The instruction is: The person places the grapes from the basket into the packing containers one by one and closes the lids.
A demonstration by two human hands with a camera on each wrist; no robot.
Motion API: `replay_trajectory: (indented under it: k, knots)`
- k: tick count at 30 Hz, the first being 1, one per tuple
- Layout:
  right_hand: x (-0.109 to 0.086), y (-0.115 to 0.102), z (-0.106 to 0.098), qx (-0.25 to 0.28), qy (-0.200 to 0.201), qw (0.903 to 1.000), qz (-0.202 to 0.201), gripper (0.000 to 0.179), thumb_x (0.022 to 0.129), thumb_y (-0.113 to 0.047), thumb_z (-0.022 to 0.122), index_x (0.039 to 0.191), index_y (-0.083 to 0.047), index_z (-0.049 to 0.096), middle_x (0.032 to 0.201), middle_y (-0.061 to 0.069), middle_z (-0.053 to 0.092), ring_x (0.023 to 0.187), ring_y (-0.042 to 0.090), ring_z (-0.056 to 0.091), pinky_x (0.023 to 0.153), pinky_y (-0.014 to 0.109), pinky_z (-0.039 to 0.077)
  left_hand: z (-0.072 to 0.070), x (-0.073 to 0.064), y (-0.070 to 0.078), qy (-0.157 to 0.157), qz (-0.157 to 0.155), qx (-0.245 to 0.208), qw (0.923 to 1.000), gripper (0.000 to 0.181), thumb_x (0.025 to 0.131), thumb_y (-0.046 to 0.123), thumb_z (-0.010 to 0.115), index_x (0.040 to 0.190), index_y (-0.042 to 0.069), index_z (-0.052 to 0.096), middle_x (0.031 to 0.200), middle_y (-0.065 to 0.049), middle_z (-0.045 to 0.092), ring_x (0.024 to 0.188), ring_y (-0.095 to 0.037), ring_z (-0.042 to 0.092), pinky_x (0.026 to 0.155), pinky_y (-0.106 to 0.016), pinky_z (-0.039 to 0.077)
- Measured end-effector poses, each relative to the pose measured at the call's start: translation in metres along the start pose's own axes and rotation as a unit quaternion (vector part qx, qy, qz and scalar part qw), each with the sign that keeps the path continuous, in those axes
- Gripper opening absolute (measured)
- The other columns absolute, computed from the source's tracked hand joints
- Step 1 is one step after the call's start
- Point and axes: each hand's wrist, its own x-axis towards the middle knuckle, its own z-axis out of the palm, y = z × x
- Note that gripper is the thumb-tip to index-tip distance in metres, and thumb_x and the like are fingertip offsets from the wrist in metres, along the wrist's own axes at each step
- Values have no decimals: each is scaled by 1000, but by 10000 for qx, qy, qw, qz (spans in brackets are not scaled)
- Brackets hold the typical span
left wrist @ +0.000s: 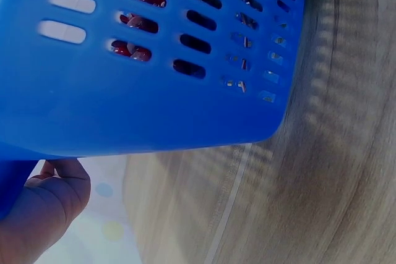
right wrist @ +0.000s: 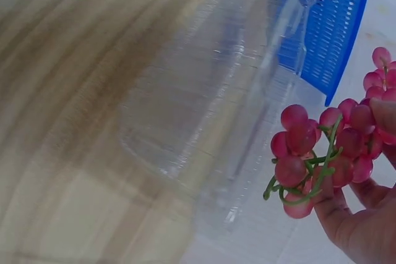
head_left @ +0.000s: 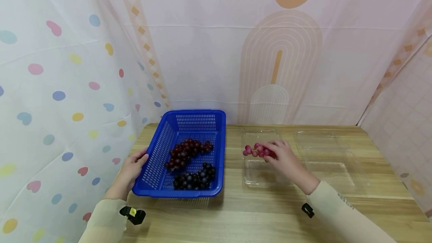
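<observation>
My left hand (head_left: pixel 132 170) grips the left rim of a blue plastic basket (head_left: pixel 221 153), with the fingers partly hidden by the rim. Inside the basket lie a bunch of dark red grapes (head_left: pixel 183 153) and a bunch of black grapes (head_left: pixel 195 179). My right hand (head_left: pixel 283 158) holds a bunch of pink grapes (head_left: pixel 254 150) over a clear plastic box (head_left: pixel 256 177). Green stems (right wrist: pixel 322 174) show among the pink grapes in the right wrist view. That view also has the clear box's lid and walls (right wrist: pixel 185 97) beyond the hand.
A second clear plastic container (head_left: pixel 332 168) lies on the wooden table (head_left: pixel 236 216) at the right, partly behind my right forearm. Patterned cloth curtains (head_left: pixel 202 48) hang behind the table and along both sides. Both wrists carry black straps or devices (head_left: pixel 134 215).
</observation>
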Motion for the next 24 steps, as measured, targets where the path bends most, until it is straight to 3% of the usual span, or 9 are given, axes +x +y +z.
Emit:
replay_trajectory:
  k: [13,24]
  knots:
    - [-6,9,21,-799,-80,9961,364,38,83,-17,72,119,-9,66,115,15,62,103,35,49,86,49,45,1,-3,2,-13,32,-97,9999,53,103,30,34,150,8,24,143,-24,38,92,-3,55,76,-21,50]
    - [-6,11,36,-963,-25,9936,592,35,81,-15,72,115,-9,68,113,18,62,97,33,48,81,45,42,0,-3,1,-20,49,-84,10000,53,103,32,33,150,9,23,144,-24,38,94,-5,55,76,-21,50]
